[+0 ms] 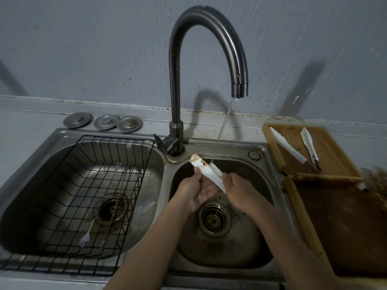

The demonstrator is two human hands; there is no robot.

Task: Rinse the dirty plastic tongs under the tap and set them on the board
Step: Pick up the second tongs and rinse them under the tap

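White plastic tongs (pixel 206 171), smeared with brown residue near their far end, sit in my two hands above the right basin (pixel 247 254) of a double steel sink. A thin stream of water (pixel 222 130) falls from the curved dark metal tap (pixel 178 80) and lands on the tongs just beside my right hand. My left hand (pixel 198 190) lies palm up beneath the tongs, with thumb and fingers curled to pinch the soiled end. My right hand (pixel 236 187) grips the lower part of the tongs, fingers wrapped around it. The tongs slant from upper left to lower right, over the basin and above its round drain (pixel 213 220).

On my right, a wooden board (pixel 333 151) rests on the counter beside the sink. Two other pairs of white tongs (pixel 290 148) lie on it, well apart from my hands, and they converge toward the board's near edge. A second, darker wooden board (pixel 343 227) lies in front of it.

The left basin (pixel 29 197) holds a black wire rack (pixel 134 185), with thin metal tongs (pixel 102 208) lying inside. Three round metal drain plugs (pixel 78 120) sit in a row on the ledge behind that basin, against a grey wall
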